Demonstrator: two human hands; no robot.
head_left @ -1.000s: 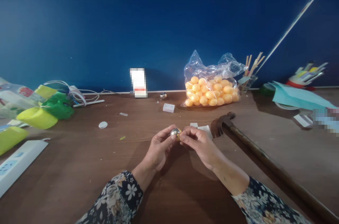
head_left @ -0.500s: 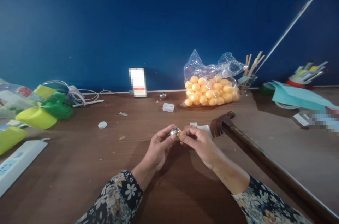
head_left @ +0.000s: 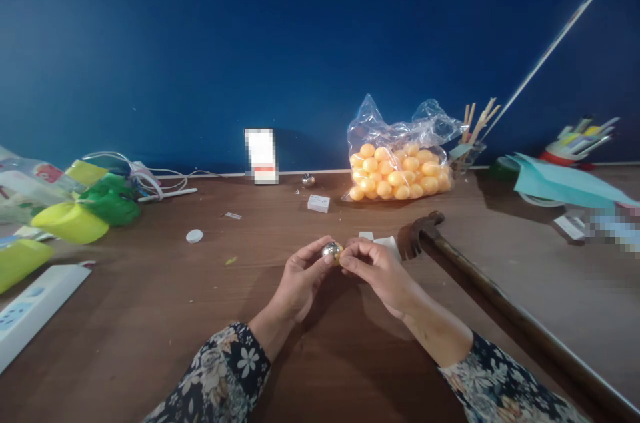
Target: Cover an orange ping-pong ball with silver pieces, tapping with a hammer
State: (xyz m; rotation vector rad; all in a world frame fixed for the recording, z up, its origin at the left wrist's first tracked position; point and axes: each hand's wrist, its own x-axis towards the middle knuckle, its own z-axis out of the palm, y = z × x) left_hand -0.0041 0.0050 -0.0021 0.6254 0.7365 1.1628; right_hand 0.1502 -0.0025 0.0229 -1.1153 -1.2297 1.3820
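Observation:
A small shiny silver ball [head_left: 331,250] with a yellowish patch on its right side is held above the table, in the middle of the head view. My left hand [head_left: 301,277] is closed, thumb and fingers gripping the ball from the left. Against its yellowish right side, my right hand [head_left: 384,276] pinches with thumb and forefinger; the fingertips partly hide what lies between them. Just behind my right hand are a white piece [head_left: 387,245] and the head of a claw hammer [head_left: 414,236].
A bag of orange balls [head_left: 395,173] stands by the blue wall. Near it are a small white box [head_left: 319,203] and another silver ball [head_left: 308,180]. The hammer handle [head_left: 505,303] runs toward the lower right. At left lie a power strip [head_left: 40,309] and a white cap [head_left: 195,235].
Both hands keep their hold in nearly the same place. Almost nothing differs apart from a very slight shift of the whole view.

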